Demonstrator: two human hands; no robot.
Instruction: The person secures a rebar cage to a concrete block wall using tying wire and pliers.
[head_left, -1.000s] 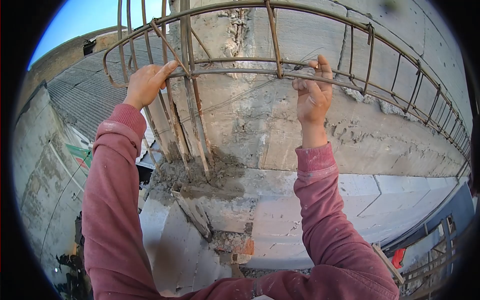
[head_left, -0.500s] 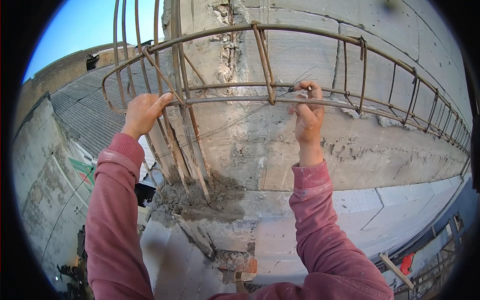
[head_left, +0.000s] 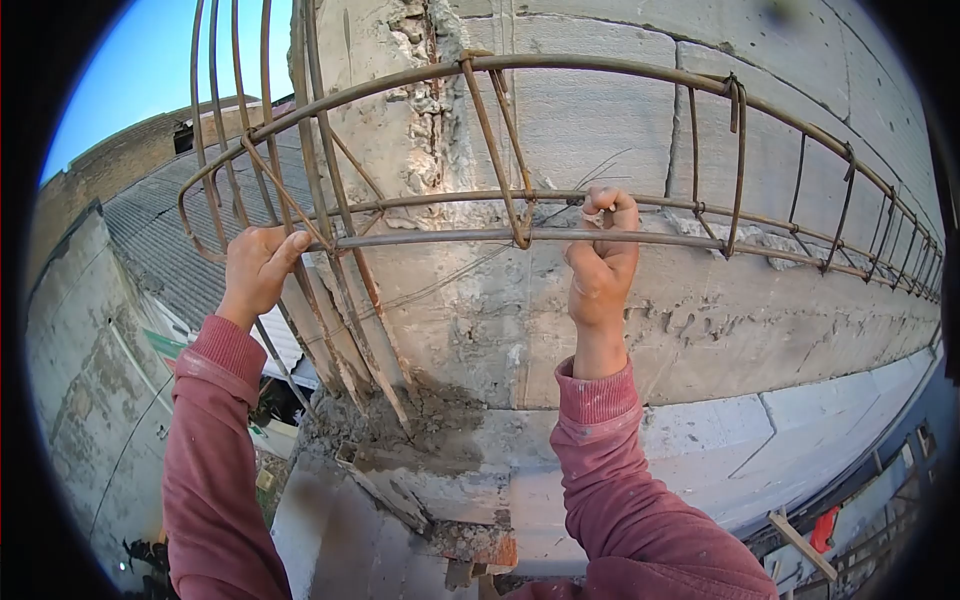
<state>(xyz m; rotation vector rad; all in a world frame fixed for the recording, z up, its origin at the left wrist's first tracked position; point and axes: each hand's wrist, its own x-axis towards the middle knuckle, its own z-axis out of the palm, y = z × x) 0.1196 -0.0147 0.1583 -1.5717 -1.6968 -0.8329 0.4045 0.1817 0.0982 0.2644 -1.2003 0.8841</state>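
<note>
A long rebar cage (head_left: pixel 430 240), made of bars with bent stirrups, runs across the view in front of the wall. My left hand (head_left: pixel 258 268) is closed around its lower front bar near the left end, beside upright rebars (head_left: pixel 335 205). Further right, my right hand (head_left: pixel 604 255) is curled around the same lower bar, its fingers reaching up behind it toward the rear bar. Thin tie wires (head_left: pixel 605 165) stick out by the right fingertips. Whether those fingers also pinch a wire is hidden.
Behind the cage stands a grey block wall (head_left: pixel 590 110) with a rough vertical joint. Wet mortar (head_left: pixel 430 412) surrounds the upright bars' feet. White blocks (head_left: pixel 690 440) form a ledge below. A corrugated roof (head_left: pixel 165 230) lies at left, lower down.
The cage's left part sits lower and further left in view, and its two lower bars look wider apart. Both hands have shifted down and left with it; my right fingers now curl around the bar.
</note>
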